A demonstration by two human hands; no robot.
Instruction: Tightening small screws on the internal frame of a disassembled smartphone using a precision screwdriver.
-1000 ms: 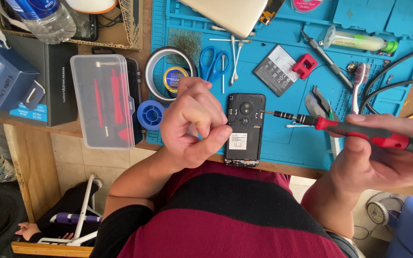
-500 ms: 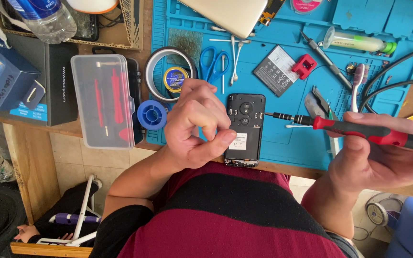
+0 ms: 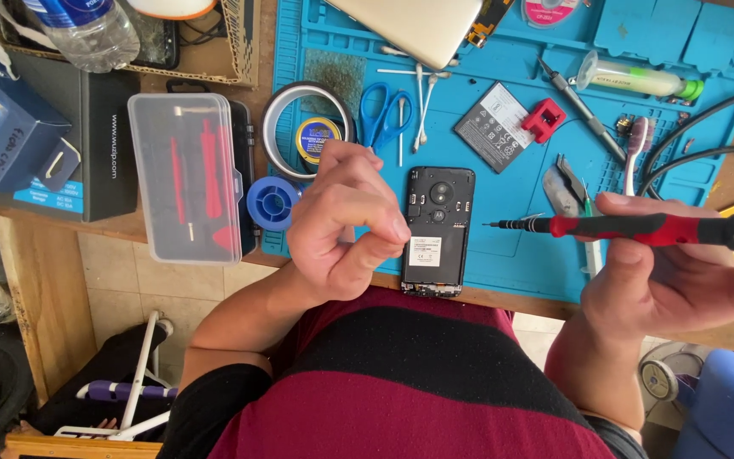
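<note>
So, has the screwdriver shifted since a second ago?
Yes. Against the phone, the screwdriver has levelled out: tip nearer the person, handle farther.

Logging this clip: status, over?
Left hand pinched shut beside opened phone. Right hand holds red screwdriver, tip off the phone. Nothing between them.

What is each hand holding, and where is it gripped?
Right hand grips the red-and-black screwdriver by its handle. Left hand pinches its fingertips together; anything between them cannot be told.

Left hand (image 3: 346,221) curled, fingertips pinched against the thumb; right hand (image 3: 664,272) closed in a grip, palm up.
</note>
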